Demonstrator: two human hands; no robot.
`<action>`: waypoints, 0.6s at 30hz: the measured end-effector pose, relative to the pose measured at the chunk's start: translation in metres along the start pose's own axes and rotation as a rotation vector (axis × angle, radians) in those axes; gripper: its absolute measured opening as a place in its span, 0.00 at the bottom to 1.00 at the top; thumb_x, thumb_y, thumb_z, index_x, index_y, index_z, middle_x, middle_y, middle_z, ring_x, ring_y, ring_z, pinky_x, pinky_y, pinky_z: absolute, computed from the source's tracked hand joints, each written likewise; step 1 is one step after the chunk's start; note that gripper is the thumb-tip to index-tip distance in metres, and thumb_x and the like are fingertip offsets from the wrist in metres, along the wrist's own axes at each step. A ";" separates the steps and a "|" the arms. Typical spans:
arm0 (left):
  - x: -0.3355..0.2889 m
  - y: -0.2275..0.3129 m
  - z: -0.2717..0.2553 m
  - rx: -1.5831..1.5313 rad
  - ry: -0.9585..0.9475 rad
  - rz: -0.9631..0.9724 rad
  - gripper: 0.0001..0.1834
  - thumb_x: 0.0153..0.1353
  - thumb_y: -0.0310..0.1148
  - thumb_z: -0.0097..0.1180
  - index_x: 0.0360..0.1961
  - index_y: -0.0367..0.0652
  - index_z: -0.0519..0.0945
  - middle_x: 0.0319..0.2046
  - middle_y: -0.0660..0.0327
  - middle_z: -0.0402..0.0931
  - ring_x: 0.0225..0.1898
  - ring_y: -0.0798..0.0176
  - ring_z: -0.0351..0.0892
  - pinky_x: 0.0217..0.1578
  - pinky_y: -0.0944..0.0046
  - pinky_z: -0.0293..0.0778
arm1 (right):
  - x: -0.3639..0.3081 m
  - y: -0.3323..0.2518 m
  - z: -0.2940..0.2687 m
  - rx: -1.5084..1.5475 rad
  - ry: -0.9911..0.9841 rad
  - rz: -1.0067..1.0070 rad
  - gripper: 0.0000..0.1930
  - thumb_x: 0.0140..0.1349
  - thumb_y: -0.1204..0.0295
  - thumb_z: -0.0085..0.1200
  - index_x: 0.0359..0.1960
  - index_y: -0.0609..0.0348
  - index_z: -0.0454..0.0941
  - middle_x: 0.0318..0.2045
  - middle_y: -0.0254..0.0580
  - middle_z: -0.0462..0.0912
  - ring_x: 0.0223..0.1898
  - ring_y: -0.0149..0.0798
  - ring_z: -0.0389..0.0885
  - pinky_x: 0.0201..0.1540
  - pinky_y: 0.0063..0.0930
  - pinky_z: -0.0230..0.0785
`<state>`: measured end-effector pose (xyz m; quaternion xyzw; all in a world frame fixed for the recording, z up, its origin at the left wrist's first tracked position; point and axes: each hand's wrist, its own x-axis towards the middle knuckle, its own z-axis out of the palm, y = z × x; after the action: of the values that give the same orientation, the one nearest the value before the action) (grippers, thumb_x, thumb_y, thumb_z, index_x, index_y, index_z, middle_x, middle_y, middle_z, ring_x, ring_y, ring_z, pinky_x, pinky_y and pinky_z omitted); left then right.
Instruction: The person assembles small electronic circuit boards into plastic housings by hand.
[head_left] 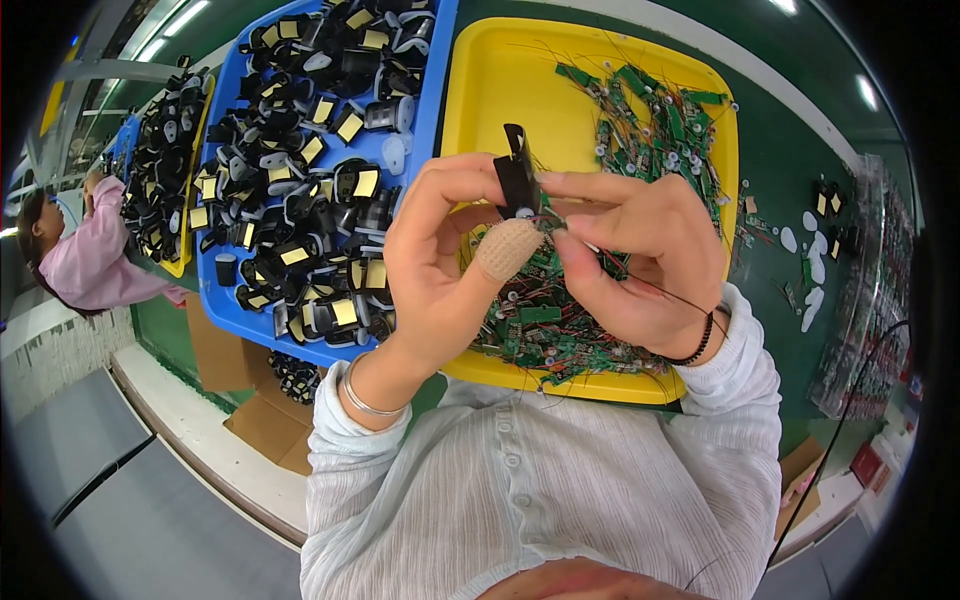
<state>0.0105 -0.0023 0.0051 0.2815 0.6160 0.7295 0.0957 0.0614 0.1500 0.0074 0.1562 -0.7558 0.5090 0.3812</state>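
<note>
Between the thumb and fingers of my left hand (440, 240) is a black plastic housing (516, 180), held tilted above the yellow tray (500, 100). A tan fabric cover wraps the left thumb. My right hand (640, 240) pinches a small green circuit board (549, 222) with thin wires against the housing's lower end; the fingers partly hide it. Dark and red wires trail from it under the right palm. Under both hands, many wired green circuit boards (540, 315) lie heaped in the tray, with another heap (660, 125) at its far right.
At left, a blue tray (432, 100) is piled with black housings bearing pale yellow pads. Past it, a person in pink (95, 250) sits beside another full tray. On the right lie white oval pieces (816, 260) and a stack of clear trays (868, 300). Cardboard boxes (265, 420) stand below.
</note>
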 end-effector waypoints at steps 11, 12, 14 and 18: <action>-0.002 0.000 0.003 -0.065 -0.039 -0.039 0.10 0.56 0.22 0.46 0.40 0.33 0.65 0.41 0.58 0.60 0.39 0.70 0.65 0.42 0.69 0.64 | -0.001 -0.003 0.004 0.070 -0.037 0.056 0.09 0.40 0.85 0.59 0.26 0.63 0.77 0.22 0.41 0.75 0.34 0.42 0.80 0.29 0.24 0.71; -0.002 0.001 0.003 -0.064 -0.039 -0.038 0.10 0.56 0.22 0.46 0.40 0.33 0.65 0.41 0.58 0.60 0.39 0.70 0.65 0.42 0.69 0.64 | 0.000 -0.004 0.004 0.062 -0.056 0.066 0.10 0.40 0.84 0.59 0.27 0.63 0.77 0.23 0.42 0.75 0.34 0.41 0.80 0.29 0.24 0.72; -0.001 0.002 0.004 -0.114 -0.053 -0.037 0.09 0.58 0.24 0.45 0.39 0.34 0.65 0.40 0.58 0.61 0.38 0.70 0.63 0.42 0.70 0.62 | 0.001 -0.002 0.004 0.050 -0.062 0.056 0.09 0.41 0.83 0.60 0.27 0.63 0.77 0.23 0.41 0.75 0.32 0.41 0.79 0.29 0.23 0.72; -0.001 0.001 -0.001 -0.020 -0.041 -0.019 0.08 0.58 0.25 0.44 0.39 0.35 0.65 0.40 0.59 0.61 0.38 0.71 0.62 0.42 0.71 0.61 | 0.007 -0.004 0.001 0.002 -0.120 0.064 0.09 0.43 0.80 0.60 0.29 0.61 0.77 0.25 0.41 0.77 0.27 0.37 0.78 0.27 0.21 0.71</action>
<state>0.0107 -0.0037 0.0061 0.2894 0.6091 0.7289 0.1180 0.0590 0.1486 0.0155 0.1627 -0.7814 0.5113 0.3187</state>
